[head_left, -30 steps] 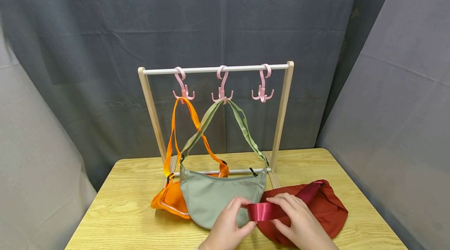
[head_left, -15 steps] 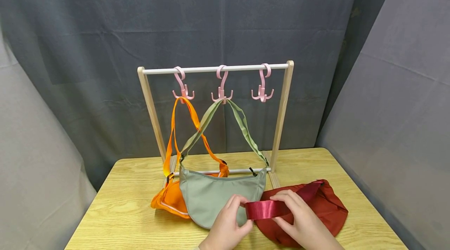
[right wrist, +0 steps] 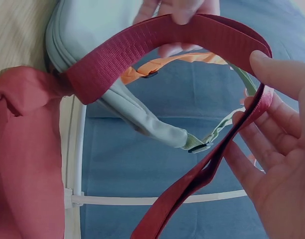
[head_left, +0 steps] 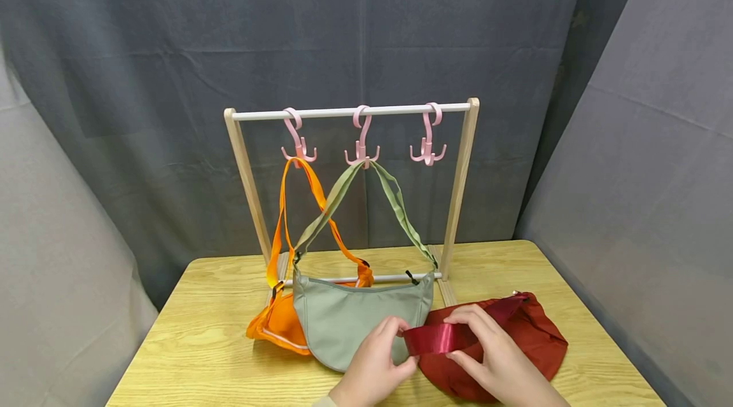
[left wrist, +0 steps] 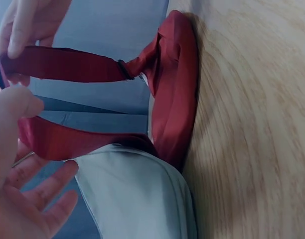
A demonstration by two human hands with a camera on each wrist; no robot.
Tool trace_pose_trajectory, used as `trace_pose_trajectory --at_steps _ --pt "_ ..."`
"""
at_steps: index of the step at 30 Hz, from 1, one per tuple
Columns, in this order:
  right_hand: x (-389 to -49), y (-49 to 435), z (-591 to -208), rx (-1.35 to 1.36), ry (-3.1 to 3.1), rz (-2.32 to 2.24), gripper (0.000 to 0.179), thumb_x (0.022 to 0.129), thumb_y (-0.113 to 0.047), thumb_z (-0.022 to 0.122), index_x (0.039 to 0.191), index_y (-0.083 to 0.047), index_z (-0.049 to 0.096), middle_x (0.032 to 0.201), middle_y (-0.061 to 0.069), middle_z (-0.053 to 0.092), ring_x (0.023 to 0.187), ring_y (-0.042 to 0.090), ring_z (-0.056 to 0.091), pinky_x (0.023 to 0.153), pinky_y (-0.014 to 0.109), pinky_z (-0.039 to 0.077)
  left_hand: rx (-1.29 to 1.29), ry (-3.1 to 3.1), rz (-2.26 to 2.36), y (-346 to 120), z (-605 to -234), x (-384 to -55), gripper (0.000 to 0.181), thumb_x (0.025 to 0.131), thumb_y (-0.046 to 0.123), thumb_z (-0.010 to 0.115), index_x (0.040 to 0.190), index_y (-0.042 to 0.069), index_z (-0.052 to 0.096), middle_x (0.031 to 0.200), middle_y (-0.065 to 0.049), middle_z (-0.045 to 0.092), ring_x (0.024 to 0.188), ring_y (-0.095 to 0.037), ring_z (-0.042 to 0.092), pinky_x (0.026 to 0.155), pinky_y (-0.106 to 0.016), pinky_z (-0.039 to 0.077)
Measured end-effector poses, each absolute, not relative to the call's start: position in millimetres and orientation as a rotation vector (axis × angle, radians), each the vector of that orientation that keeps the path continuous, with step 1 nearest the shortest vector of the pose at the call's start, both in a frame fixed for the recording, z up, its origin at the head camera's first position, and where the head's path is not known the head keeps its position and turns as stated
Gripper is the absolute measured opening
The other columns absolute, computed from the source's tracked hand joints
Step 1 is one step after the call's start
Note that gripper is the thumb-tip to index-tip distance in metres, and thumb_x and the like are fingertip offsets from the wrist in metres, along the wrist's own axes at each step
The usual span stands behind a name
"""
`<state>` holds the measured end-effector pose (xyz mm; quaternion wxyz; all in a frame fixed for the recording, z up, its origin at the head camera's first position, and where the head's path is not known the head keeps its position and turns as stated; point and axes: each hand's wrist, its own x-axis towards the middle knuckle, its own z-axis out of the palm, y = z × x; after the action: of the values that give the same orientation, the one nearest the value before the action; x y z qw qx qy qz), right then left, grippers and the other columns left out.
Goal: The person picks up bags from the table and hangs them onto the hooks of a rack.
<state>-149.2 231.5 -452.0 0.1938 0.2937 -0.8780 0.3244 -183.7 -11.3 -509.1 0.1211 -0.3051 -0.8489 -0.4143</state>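
Observation:
A dark red bag (head_left: 527,340) lies on the table at the right, its wide strap (head_left: 432,338) raised in a loop. My left hand (head_left: 375,362) pinches the strap's left end between thumb and fingers. My right hand (head_left: 492,356) pinches it farther right, over the bag. In the right wrist view the strap (right wrist: 137,42) arches between both hands. Beside the red bag, a sage green bag (head_left: 361,318) hangs by its strap from the middle pink hook (head_left: 362,140). An orange bag (head_left: 283,324) hangs behind it from the left pink hook (head_left: 298,140).
A wooden rack (head_left: 462,184) with a white top rod (head_left: 258,116) stands on the table (head_left: 189,331). The right pink hook (head_left: 427,140) carries nothing. Grey cloth (head_left: 143,108) hangs behind and at both sides.
My right hand has shifted slightly right and toward me along the strap. The strap between my hands has twisted a little. The hanging bags and hooks stay put.

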Motion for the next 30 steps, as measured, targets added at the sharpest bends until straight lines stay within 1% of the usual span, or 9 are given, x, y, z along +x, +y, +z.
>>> trace_pose_trajectory --at_steps 4,6,13,16,21,24,30 --pt "-147.9 231.4 -449.0 0.827 -2.459 0.918 0.054 0.079 -0.005 0.088 0.125 -0.014 0.061 0.123 -0.011 0.058 0.105 0.002 0.057 0.079 0.021 0.058 -0.889 -2.49 -1.178 -10.7 -514.5 -187.9 0.038 0.085 0.015 0.078 0.118 0.019 0.059 0.109 0.007 0.064 0.101 -0.011 0.063 0.087 -0.025 0.054" --pt "-147.5 231.4 -447.5 0.828 -2.46 0.923 0.054 0.079 -0.006 0.088 0.125 -0.013 0.061 0.123 -0.01 0.058 0.106 0.003 0.057 0.079 0.021 0.058 -0.89 -2.501 -1.166 -10.7 -516.5 -189.5 0.038 0.085 0.016 0.079 0.118 0.019 0.059 0.109 0.007 0.064 0.101 -0.011 0.063 0.087 -0.025 0.054" --pt "-146.4 233.0 -445.1 0.807 -2.446 0.914 0.058 0.078 -0.006 0.089 0.126 -0.021 0.059 0.123 -0.011 0.058 0.105 0.002 0.057 0.08 0.019 0.057 -0.884 -2.579 -1.179 -10.3 -516.1 -193.4 0.035 0.088 0.02 0.079 0.117 0.019 0.06 0.111 0.007 0.064 0.102 -0.014 0.064 0.087 -0.025 0.054" --pt "-146.6 233.4 -445.2 0.82 -2.429 0.92 0.058 0.077 -0.005 0.089 0.126 -0.019 0.06 0.123 -0.01 0.058 0.106 0.003 0.057 0.082 0.016 0.055 -0.891 -2.59 -1.19 -9.6 -514.0 -193.8 0.035 0.088 0.02 0.079 0.117 0.019 0.06 0.111 0.007 0.064 0.103 -0.016 0.064 0.087 -0.025 0.053" --pt "-147.0 234.4 -443.8 0.821 -2.393 0.92 0.058 0.076 -0.003 0.089 0.125 -0.014 0.061 0.123 -0.008 0.059 0.107 0.003 0.057 0.086 0.009 0.05 -0.913 -2.584 -1.197 -9.0 -512.7 -194.8 0.035 0.089 0.018 0.078 0.12 0.019 0.061 0.113 0.008 0.063 0.105 -0.011 0.063 0.091 -0.025 0.054" --pt "-148.2 236.1 -443.2 0.804 -2.372 0.913 0.061 0.074 0.0 0.089 0.125 -0.016 0.061 0.122 -0.007 0.059 0.109 0.003 0.056 0.086 0.007 0.049 -0.93 -2.554 -1.22 -8.7 -511.9 -195.0 0.037 0.088 0.015 0.077 0.122 0.017 0.062 0.114 0.007 0.062 0.106 -0.007 0.062 0.093 -0.025 0.053" --pt "-151.0 241.1 -442.4 0.697 -2.376 0.845 0.061 0.072 0.001 0.09 0.124 -0.012 0.061 0.12 -0.006 0.06 0.11 0.002 0.054 0.089 0.004 0.045 -0.932 -2.46 -1.317 -8.8 -504.6 -193.2 0.035 0.087 0.011 0.078 0.119 0.015 0.065 0.112 0.005 0.061 0.102 -0.007 0.06 0.092 -0.025 0.053"
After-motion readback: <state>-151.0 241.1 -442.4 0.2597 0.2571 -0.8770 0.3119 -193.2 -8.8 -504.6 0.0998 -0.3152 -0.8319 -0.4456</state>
